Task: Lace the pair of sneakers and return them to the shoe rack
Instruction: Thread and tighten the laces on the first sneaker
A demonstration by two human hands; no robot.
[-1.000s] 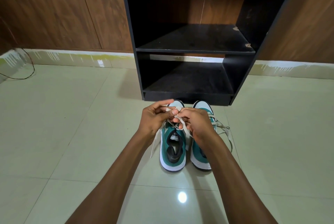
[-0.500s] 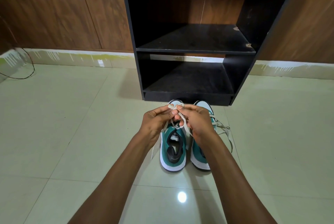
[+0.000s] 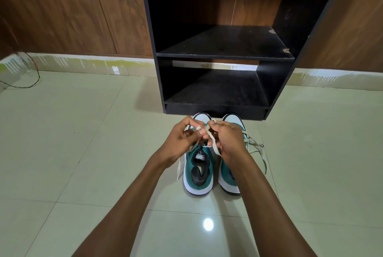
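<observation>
Two green and white sneakers stand side by side on the tiled floor, toes toward the black shoe rack (image 3: 226, 56). Over the left sneaker (image 3: 198, 174), my left hand (image 3: 182, 138) and my right hand (image 3: 226, 138) each pinch a strand of its cream lace (image 3: 213, 145) just above the tongue, fingertips nearly touching. One lace end hangs down the shoe's left side. The right sneaker (image 3: 227, 176) is partly hidden under my right wrist; its loose lace (image 3: 258, 149) trails on the floor to the right.
The rack's two shelves hold nothing, and its base sits just beyond the toes. Wooden wall panels (image 3: 72, 8) run behind it above a pale skirting. A thin dark cable (image 3: 31, 78) loops on the floor at the far left.
Both hands have lifted slightly and shifted toward the toes, pulling the lace strands up from the left sneaker. The sneakers have not moved.
</observation>
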